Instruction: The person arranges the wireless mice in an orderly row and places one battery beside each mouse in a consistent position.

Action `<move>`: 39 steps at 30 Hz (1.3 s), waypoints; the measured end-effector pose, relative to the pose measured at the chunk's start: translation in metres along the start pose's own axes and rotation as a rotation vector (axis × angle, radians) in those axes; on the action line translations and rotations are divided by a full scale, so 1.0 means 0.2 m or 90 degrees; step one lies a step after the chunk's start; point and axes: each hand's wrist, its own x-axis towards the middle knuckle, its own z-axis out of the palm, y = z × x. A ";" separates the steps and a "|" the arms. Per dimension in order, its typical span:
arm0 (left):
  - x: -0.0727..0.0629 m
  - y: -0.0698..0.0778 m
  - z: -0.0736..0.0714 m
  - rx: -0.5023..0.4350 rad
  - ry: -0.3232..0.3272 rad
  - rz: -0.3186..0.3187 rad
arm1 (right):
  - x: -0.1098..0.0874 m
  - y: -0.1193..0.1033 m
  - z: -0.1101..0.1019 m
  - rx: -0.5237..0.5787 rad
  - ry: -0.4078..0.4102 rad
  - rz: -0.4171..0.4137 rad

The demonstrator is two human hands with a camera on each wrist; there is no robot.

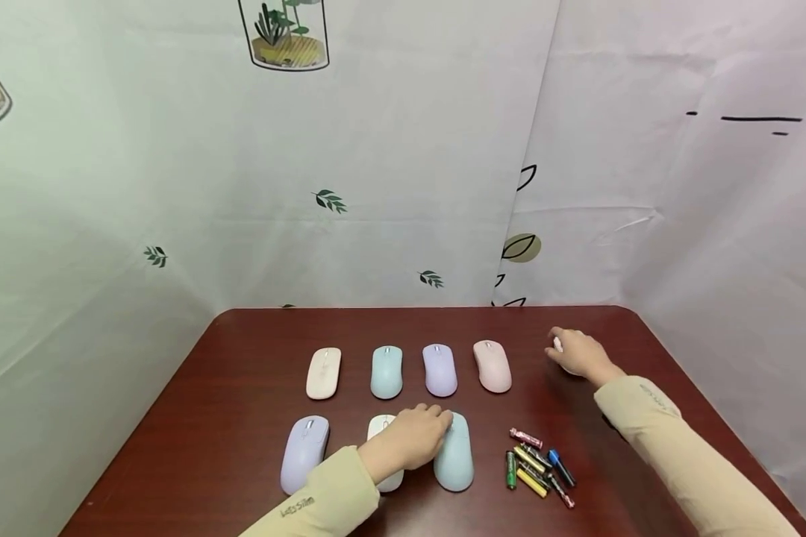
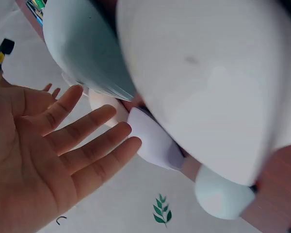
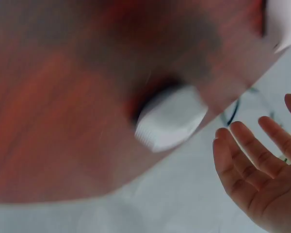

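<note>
In the head view my left hand [image 1: 413, 438] is over a white mouse [image 1: 380, 426] in the front row, covering its middle. Its fingertips reach the near edge of a teal mouse [image 1: 454, 455]. The left wrist view shows that hand's fingers [image 2: 94, 145] extended, with nothing in the palm. At the back right of the table, my right hand [image 1: 583, 356] reaches over a small white object [image 1: 557, 344], mostly hidden beneath it. In the right wrist view this white object [image 3: 173, 119] is blurred and lies apart from the fingers [image 3: 254, 150], which are loosely spread.
Cream [image 1: 324, 373], teal [image 1: 386, 371], lavender [image 1: 439, 370] and pink [image 1: 492, 366] mice form a back row. A lavender mouse [image 1: 304, 453] stands front left. Several batteries [image 1: 537, 470] lie in a pile at front right. Patterned white cloth [image 1: 376, 164] hangs behind the table.
</note>
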 end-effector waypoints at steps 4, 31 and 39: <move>0.04 0.03 0.00 -0.012 -0.025 -0.003 | 0.04 0.09 -0.03 -0.030 -0.031 0.027; 0.17 0.18 -0.04 0.124 -0.126 0.032 | 0.12 0.19 0.14 0.069 -0.105 0.196; 0.19 0.19 -0.03 0.129 -0.127 0.031 | 0.13 0.14 0.12 0.077 -0.107 0.226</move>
